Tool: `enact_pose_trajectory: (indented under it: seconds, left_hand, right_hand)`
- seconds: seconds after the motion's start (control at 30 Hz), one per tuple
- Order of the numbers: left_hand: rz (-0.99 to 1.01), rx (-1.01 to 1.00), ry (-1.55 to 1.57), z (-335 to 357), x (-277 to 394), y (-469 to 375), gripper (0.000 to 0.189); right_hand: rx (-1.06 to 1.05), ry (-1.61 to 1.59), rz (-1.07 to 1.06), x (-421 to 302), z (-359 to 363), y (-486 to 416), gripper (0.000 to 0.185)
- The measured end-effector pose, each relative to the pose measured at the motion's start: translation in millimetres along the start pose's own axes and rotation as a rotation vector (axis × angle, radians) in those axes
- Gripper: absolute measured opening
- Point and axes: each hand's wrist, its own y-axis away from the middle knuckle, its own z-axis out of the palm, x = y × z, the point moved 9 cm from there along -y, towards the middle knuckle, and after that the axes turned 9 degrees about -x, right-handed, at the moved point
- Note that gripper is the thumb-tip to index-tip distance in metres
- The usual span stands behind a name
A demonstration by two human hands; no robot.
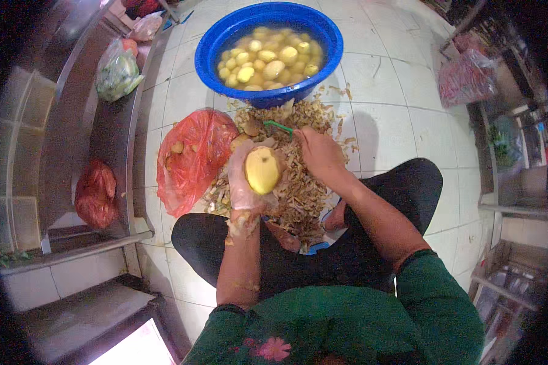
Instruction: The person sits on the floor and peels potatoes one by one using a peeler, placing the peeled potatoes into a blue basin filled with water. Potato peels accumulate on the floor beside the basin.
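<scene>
A mostly peeled yellow potato with a small dark spot rests in my left hand, which wears a thin clear plastic glove. Bits of peel cling to that wrist. My bare right hand grips a green-handled peeler, held apart from the potato, above and to its right. Below both hands a heap of potato peelings covers the floor between my feet. Unpeeled potatoes lie just beyond my left hand, beside a red plastic bag with more potatoes in it.
A blue basin of peeled potatoes in cloudy water stands beyond the peelings on the white tiled floor. A metal shelf at left carries a clear bag of vegetables and a red bag. Another filled bag sits at right.
</scene>
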Motion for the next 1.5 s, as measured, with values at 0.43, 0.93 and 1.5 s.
enact_pose_trajectory:
  seconds: [0.43,0.93,1.5]
  left_hand:
    - [-0.092,-0.003,-0.135,-5.6,-2.1,-1.8,0.036]
    - [-0.334,0.183,0.281,15.3,-8.0,9.7,0.071]
    - [-0.093,0.181,0.062,0.2,-1.7,1.2,0.041]
  right_hand:
    - [0.028,-0.032,0.051,7.0,-4.9,-1.3,0.031]
    - [-0.072,-0.185,-0.125,-10.2,19.3,13.1,0.025]
    - [0.040,-0.048,-0.152,-24.0,-11.7,7.1,0.031]
